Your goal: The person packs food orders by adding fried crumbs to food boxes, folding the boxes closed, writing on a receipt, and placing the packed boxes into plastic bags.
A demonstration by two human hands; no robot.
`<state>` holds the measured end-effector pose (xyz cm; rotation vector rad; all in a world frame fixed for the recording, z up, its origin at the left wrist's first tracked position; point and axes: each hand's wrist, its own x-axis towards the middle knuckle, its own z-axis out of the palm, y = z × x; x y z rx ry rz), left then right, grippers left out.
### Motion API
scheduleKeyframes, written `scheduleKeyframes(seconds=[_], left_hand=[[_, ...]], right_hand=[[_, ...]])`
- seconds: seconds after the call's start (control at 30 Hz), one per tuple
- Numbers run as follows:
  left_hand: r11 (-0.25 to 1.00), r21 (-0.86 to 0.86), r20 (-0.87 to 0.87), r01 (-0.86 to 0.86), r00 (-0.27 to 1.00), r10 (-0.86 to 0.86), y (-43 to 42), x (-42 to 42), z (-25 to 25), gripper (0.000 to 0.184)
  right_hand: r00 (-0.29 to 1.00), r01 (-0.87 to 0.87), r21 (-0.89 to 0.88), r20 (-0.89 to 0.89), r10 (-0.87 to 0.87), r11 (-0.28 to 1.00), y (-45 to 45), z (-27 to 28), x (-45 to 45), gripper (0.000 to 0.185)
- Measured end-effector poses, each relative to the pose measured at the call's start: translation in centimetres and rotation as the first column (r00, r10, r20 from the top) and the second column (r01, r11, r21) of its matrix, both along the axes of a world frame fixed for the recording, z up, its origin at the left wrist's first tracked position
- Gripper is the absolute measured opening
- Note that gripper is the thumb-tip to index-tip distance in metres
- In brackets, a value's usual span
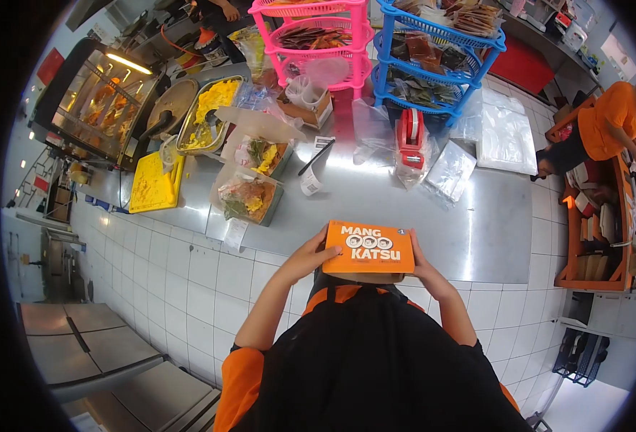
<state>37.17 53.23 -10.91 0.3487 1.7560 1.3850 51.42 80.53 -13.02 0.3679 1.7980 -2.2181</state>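
An orange cardboard food box (368,266) with "MANG KATSU" printed on its closed lid is held level in front of my body, at the table's near edge. My left hand (309,257) grips its left side, with the thumb on the lid. On the opposite side my right hand (424,265) is closed against the box; some of its fingers are hidden. Two open food boxes, a nearer one (250,201) and a farther one (260,155), stand on the table to the left with food and greens inside. A receipt slip (311,181) with a black pen-like stick lies beyond my box.
Pink (322,68) and blue (433,61) tiered racks of sachets stand at the back. A red tape dispenser (411,140), plastic bags (505,133), a yellow cutting board (156,181) and a metal tray (214,108) of yellow food share the steel table (375,194). A co-worker (609,119) stands right.
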Motion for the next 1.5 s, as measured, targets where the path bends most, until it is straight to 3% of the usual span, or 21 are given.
scheduleKeyframes(seconds=[0.1,0.2,0.27,0.3,0.33,0.4,0.5,0.6,0.77,1.0,1.1,1.2,1.27,1.37,1.4,1.47,1.5], left_hand=[[0.998,-0.052,0.156,-0.018,0.987,0.026,-0.1,0.4,0.2,0.084],[0.988,-0.132,0.290,-0.078,0.950,0.114,-0.4,0.5,1.2,0.086],[0.992,-0.111,0.319,-0.056,0.944,0.089,-0.3,0.4,1.9,0.086],[0.993,-0.099,0.285,-0.060,0.955,0.086,-0.1,0.5,1.6,0.085],[0.994,-0.088,0.252,-0.063,0.964,0.083,0.1,1.0,1.0,0.084],[0.993,-0.103,0.179,-0.050,0.981,0.068,0.1,1.5,-0.1,0.082],[0.990,-0.138,0.091,-0.026,0.995,0.039,0.1,1.7,-0.8,0.079],[0.994,-0.105,0.094,-0.023,0.995,0.033,0.3,2.1,-0.2,0.074],[0.999,-0.037,0.090,-0.019,0.996,0.023,0.7,2.2,-0.4,0.069],[0.982,-0.187,-0.043,-0.009,0.999,0.001,1.1,3.2,-2.1,0.066],[0.955,-0.292,-0.133,-0.050,0.991,0.011,1.5,3.9,-2.3,0.068],[0.914,-0.398,-0.232,-0.084,0.973,-0.011,2.3,4.8,-2.7,0.069],[0.871,-0.484,-0.288,-0.086,0.955,-0.066,2.6,5.4,-3.1,0.071],[0.882,-0.430,-0.519,-0.194,0.852,-0.066,2.2,6.0,-6.4,0.076],[0.850,-0.476,-0.659,-0.226,0.732,-0.174,2.1,5.8,-6.2,0.080],[0.783,-0.534,-0.822,-0.319,0.411,-0.393,2.1,5.3,-5.9,0.088],[0.833,-0.509,-0.828,-0.216,0.386,-0.406,1.9,4.9,-5.4,0.092]], right_hand=[[0.997,0.023,-0.108,0.073,-0.015,0.994,-0.3,1.6,-0.4,0.095],[0.997,-0.073,-0.248,-0.014,0.072,0.966,1.1,1.2,-0.6,0.086],[0.993,-0.024,-0.231,0.105,0.049,0.973,1.0,2.0,-1.5,0.082],[0.986,0.002,-0.219,0.165,0.035,0.976,0.8,2.4,-1.9,0.080],[0.992,0.031,-0.020,0.125,-0.028,0.999,0.2,2.2,-1.9,0.072],[0.992,0.108,0.368,0.020,-0.124,0.924,-0.9,1.6,-1.5,0.065],[0.983,0.174,0.512,-0.044,-0.176,0.841,-0.8,1.5,-2.0,0.064],[0.995,0.100,0.701,-0.078,-0.064,0.706,-0.4,2.7,-2.4,0.062],[0.992,0.086,0.623,0.019,-0.125,0.777,0.0,3.8,-2.9,0.067],[0.991,0.092,0.455,0.049,-0.128,0.886,-0.4,1.6,-1.0,0.058],[0.965,-0.146,0.590,0.260,-0.016,0.794,-1.6,5.0,-1.2,0.061],[0.942,-0.215,0.622,0.337,-0.010,0.753,-2.5,5.2,-1.6,0.063],[0.963,-0.201,0.672,0.271,0.016,0.713,-3.4,3.3,-1.5,0.070],[0.996,-0.061,0.866,0.017,0.093,0.497,-3.1,-2.2,-1.2,0.075],[0.987,0.022,0.918,-0.083,0.138,0.395,-3.4,-1.9,-1.5,0.076],[0.938,-0.006,0.997,-0.019,0.345,0.074,-2.5,-0.6,-1.6,0.073],[0.901,0.005,0.996,0.035,0.433,-0.090,-2.1,0.6,-2.2,0.071]])
